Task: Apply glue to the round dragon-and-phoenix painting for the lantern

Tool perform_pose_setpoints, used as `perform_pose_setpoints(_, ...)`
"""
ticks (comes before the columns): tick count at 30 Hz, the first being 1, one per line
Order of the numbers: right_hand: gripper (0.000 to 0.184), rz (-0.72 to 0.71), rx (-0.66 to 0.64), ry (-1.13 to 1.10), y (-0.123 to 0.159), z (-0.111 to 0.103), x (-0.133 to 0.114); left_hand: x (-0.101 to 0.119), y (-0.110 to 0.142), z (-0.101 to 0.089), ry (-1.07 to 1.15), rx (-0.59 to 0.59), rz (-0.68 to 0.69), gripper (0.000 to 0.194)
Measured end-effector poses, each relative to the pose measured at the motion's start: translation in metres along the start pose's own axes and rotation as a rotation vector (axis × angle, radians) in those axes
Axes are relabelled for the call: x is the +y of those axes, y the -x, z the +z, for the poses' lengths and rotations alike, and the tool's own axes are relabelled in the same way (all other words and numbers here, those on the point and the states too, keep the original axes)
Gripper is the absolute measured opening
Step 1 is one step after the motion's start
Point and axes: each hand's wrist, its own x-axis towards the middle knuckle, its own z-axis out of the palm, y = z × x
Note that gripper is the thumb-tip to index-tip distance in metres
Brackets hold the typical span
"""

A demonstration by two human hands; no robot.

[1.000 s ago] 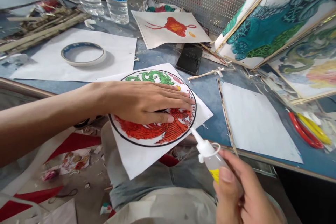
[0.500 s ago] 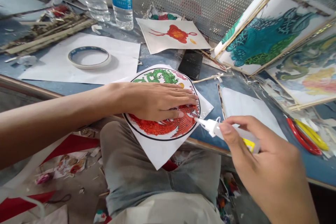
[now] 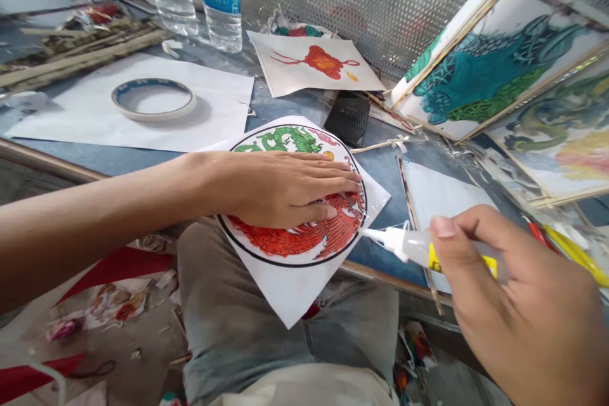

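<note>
My left hand (image 3: 285, 187) lies flat with fingers stretched over a white paper (image 3: 292, 285) that bears a round picture (image 3: 328, 225) of a green dragon and a red bird inside a black ring. It covers the middle of the picture. The paper's near corner hangs past the bench edge, over my lap. My right hand (image 3: 518, 285) is wrapped round a clear glue bottle (image 3: 419, 247) with a yellow label. Tilted sideways, the bottle points left, and its thin white nozzle is at the black ring's right edge. Whether the tip touches the paper I cannot tell.
A tape roll (image 3: 153, 100) rests on a white sheet (image 3: 223, 89). Behind stand two water bottles (image 3: 219, 6). A black phone-like object (image 3: 347, 117) lies beyond the round picture. Framed paintings (image 3: 504, 63) lean at the right, near red-and-yellow-handled scissors (image 3: 571, 254). Thin sticks (image 3: 95, 51) lie left.
The glue bottle has moved down along the picture's right edge, my right hand shifting right and down with it. My left hand stays flat on the picture. The view has shifted slightly.
</note>
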Motion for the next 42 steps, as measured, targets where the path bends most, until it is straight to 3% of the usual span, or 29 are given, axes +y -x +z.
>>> perform_pose_setpoints(6, 0.038, -0.013, 0.081, 0.050, 0.009, -0.001, -0.010, 0.000, 0.000, 0.001, 0.009, 0.026, 0.012, 0.058)
perform_pose_setpoints(18, 0.044, 0.009, 0.025, -0.009, 0.014, -0.002, -0.029, 0.001, -0.003, -0.001, 0.054, 0.031, 0.010, 0.057)
perform_pose_setpoints(23, 0.040, 0.033, 0.102, 0.019, 0.008, 0.003, -0.016, 0.005, -0.009, -0.008, -0.058, -0.065, -0.048, 0.060)
perform_pose_setpoints(26, 0.038, 0.020, 0.081, 0.018, 0.007, 0.006, -0.007, 0.006, -0.012, -0.012, -0.076, -0.094, -0.094, 0.060)
perform_pose_setpoints(31, 0.033, -0.055, -0.002, -0.084, 0.012, 0.005, -0.009, 0.001, -0.013, -0.010, -0.028, -0.047, -0.084, 0.060)
perform_pose_setpoints(37, 0.035, 0.042, 0.101, -0.018, 0.006, 0.011, -0.003, -0.009, -0.014, -0.004, -0.020, 0.016, -0.025, 0.059)
perform_pose_setpoints(42, 0.034, -0.020, 0.028, -0.097, 0.020, 0.008, -0.021, -0.010, -0.015, -0.004, -0.049, -0.002, -0.045, 0.060)
